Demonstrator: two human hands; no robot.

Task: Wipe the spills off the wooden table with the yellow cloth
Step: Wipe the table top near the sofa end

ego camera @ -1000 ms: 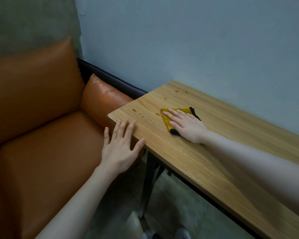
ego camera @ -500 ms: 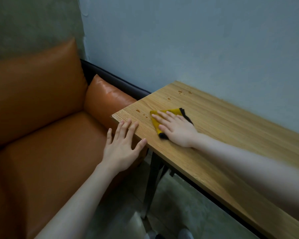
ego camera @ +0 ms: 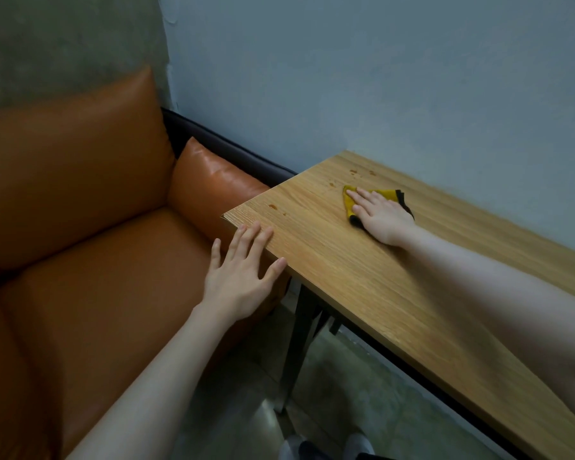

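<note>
My right hand lies flat, fingers spread, on the folded yellow cloth with a black edge, pressing it onto the wooden table toward its far side near the wall. Small brownish spill drops sit just beyond the cloth, and two more spill drops lie near the table's left end. My left hand rests open on the table's near left corner, fingertips on the wood and thumb along the front edge. It holds nothing.
An orange leather sofa stands against the table's left end. A blue-grey wall runs along the table's far side. Below the tabletop are a dark metal table leg, grey floor and my shoes.
My right hand has slid the cloth away from the front-left area toward the far side near the wall. The spot it wiped before shows no drops. The left hand stays on the corner.
</note>
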